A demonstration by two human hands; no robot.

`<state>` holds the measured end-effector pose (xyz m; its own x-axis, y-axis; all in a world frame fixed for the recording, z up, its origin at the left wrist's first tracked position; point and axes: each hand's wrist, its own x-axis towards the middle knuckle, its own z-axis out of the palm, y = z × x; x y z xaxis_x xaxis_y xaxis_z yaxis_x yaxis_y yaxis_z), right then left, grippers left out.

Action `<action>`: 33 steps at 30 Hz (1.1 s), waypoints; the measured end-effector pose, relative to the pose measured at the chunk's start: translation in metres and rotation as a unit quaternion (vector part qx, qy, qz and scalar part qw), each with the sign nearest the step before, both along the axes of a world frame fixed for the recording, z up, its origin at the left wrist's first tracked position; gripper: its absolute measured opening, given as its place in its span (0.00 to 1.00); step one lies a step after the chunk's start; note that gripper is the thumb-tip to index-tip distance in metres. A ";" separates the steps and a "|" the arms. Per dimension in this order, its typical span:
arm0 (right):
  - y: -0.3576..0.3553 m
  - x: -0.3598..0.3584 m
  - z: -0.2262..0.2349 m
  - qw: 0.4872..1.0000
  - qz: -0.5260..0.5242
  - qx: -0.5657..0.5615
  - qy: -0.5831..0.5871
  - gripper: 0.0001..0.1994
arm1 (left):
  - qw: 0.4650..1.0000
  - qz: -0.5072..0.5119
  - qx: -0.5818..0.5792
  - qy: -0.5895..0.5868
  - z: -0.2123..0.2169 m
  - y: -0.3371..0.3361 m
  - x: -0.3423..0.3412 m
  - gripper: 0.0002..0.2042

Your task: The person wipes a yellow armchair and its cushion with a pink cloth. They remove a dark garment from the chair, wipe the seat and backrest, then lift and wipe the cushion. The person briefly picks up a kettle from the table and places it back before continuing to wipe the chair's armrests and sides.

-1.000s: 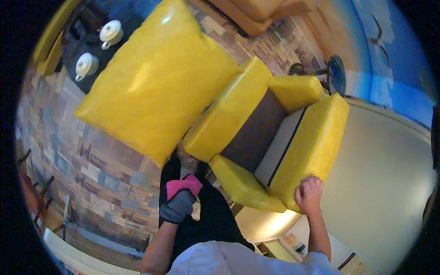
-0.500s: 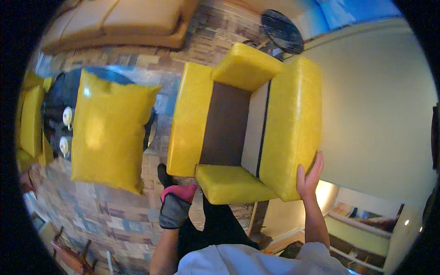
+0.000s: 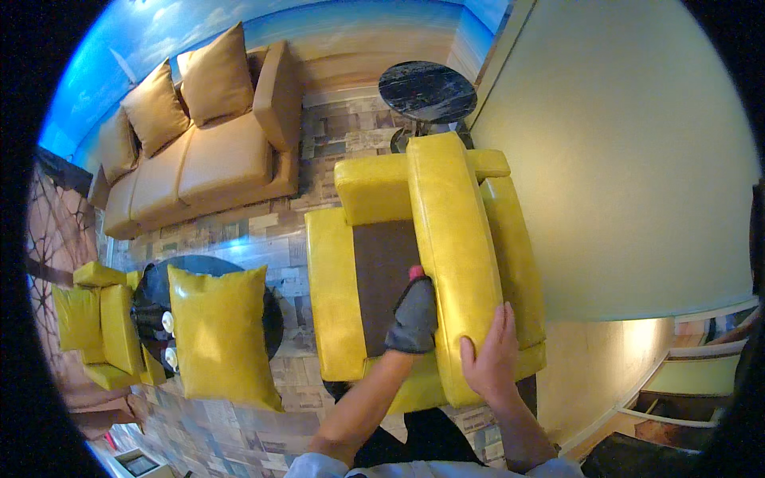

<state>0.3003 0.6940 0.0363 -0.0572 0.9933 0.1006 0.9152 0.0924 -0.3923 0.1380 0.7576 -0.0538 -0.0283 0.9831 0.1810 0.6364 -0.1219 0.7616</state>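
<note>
Yellow armchair (image 3: 351, 319) in middle of frame. Seat cushion (image 3: 454, 255) tipped up on edge, so brown seat base (image 3: 382, 271) shows. Right hand (image 3: 490, 350) lies flat and open on cushion, low center, keeping it up. Left hand (image 3: 413, 315) wears grey cloth mitt, presses on base; grip hidden, cannot tell. Loose yellow pillow (image 3: 219, 334) rests on dark round table (image 3: 275, 319), lower left, out of way.

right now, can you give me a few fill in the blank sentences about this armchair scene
1. The left hand wears a dark ____ and reaches onto the brown seat base.
2. The bare right hand rests on the upright yellow ____ of the armchair.
3. A loose yellow cushion lies on the ____ black table.
4. The sofa by the wall is ____ in colour.

Missing words: glove; cushion; round; tan
</note>
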 end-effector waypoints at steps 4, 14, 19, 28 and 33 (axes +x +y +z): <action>0.019 0.035 0.001 0.998 0.000 -0.022 0.051 0.46 | 0.992 -0.074 -0.102 0.029 0.015 -0.071 0.053 0.12; 0.040 0.082 0.003 0.993 0.016 -0.087 0.081 0.46 | 0.961 -0.021 -0.017 -0.276 -0.032 0.162 0.049 0.15; 0.034 0.087 -0.005 0.992 0.020 -0.082 0.089 0.46 | 0.932 0.059 -0.044 -0.354 -0.011 0.339 0.025 0.18; 0.038 0.082 -0.014 0.987 -0.010 -0.049 0.151 0.38 | 0.982 0.033 0.149 -0.114 0.006 0.116 0.082 0.34; 0.034 0.082 -0.032 0.968 -0.046 -0.027 0.246 0.30 | 0.960 0.031 -0.097 -0.259 0.014 -0.054 0.099 0.59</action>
<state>0.3825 0.7280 0.0046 0.0737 0.9964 0.0413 0.6199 -0.0133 -0.7846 0.2370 0.7038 -0.0398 -0.1246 0.9904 -0.0605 0.1668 0.0810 0.9827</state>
